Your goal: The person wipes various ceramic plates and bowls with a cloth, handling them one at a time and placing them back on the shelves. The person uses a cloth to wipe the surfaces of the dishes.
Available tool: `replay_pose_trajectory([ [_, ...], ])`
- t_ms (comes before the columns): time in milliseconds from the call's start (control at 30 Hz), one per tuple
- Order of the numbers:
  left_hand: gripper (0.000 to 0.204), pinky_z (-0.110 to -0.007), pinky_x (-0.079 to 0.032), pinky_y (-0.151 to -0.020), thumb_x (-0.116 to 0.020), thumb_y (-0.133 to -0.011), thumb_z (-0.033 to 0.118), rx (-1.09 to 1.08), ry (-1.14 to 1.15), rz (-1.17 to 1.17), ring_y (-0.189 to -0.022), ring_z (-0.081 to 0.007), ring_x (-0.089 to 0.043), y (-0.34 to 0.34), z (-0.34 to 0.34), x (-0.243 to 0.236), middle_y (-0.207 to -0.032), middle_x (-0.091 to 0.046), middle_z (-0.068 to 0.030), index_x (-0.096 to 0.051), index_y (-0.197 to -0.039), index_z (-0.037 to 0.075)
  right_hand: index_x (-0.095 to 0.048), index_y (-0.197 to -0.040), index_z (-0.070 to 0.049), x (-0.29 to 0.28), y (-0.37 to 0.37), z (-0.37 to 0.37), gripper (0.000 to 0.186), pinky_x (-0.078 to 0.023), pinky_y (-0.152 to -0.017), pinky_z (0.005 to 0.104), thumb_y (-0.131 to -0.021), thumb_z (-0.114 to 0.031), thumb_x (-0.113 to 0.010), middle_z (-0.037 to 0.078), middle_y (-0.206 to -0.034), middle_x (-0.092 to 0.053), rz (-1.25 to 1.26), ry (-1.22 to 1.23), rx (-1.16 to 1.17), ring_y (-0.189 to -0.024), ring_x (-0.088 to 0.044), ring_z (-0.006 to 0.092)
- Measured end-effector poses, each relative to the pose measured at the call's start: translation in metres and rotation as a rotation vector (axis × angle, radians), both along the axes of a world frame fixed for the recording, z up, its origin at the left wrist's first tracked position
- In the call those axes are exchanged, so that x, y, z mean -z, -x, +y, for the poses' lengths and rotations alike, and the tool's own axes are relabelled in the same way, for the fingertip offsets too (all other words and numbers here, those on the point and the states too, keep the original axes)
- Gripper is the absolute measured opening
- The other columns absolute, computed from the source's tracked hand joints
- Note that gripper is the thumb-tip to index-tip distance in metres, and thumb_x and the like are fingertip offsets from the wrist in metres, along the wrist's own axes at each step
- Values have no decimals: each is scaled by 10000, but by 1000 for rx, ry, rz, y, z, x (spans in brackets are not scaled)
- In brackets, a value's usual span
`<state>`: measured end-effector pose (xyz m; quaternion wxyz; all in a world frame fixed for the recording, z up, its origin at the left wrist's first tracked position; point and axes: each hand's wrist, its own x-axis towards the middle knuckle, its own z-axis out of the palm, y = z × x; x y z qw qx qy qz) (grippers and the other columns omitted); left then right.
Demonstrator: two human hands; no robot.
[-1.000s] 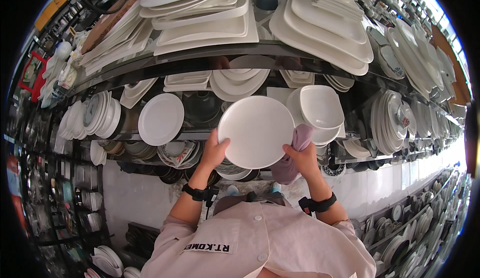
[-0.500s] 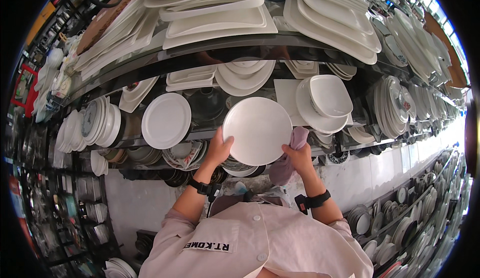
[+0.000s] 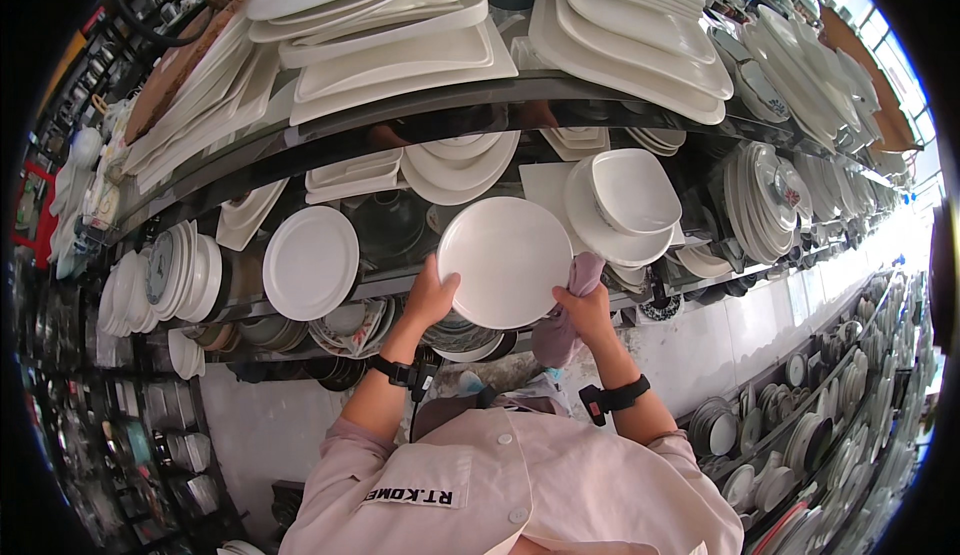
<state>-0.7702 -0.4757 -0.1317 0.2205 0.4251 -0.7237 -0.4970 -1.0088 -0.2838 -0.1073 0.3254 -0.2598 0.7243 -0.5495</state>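
A white plate [image 3: 310, 261] stands on edge on the shelf [image 3: 400, 280]. The left hand [image 3: 430, 298] grips the round white dinner plate [image 3: 505, 261] at its lower left rim, before the shelf's front edge. The right hand [image 3: 587, 313] pinches a mauve cloth [image 3: 566, 310] against its right rim, beside stacked square bowls [image 3: 625, 200].

Round white plate [image 3: 505, 260], plain, held upright facing the camera, mauve cloth [image 3: 570, 305] at its right edge
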Motion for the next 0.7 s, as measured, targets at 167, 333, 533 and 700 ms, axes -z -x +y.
replay_pose_trajectory([
  [167,478,-495,-486,-931,-615,-917,230,6,22,-70,-1128,-461,-620,7,-5,1,-1206,-644,-294,-486,-1299,-26,-674,-1129,65,-4,2,-5,385,-530,-845,327,-791,-95,-768,94,-1034,-726,4,-28,17,-938,-676,171],
  [333,489,-489,-485,-937,-617,-914,214,12,29,-80,-1129,-456,-621,8,-9,0,-1207,-641,-298,-479,-1310,-38,-664,-1140,62,-2,4,-8,394,-529,-854,329,-791,-88,-767,97,-1046,-724,9,-44,1,-950,-676,177],
  [533,460,-485,-494,-926,-620,-901,189,-49,46,-59,-1111,-446,-636,8,-2,4,-1183,-655,-288,-509,-1287,-36,-645,-1121,52,5,6,-9,398,-549,-766,346,-772,-91,-770,122,-961,-730,53,43,-5,-854,-698,203],
  [700,456,-475,-500,-922,-627,-890,182,-113,39,-20,-1085,-438,-648,-6,8,4,-1161,-668,-274,-527,-1284,-26,-660,-1096,60,7,1,-10,385,-548,-778,342,-763,-100,-770,124,-983,-735,17,48,-49,-860,-696,201],
])
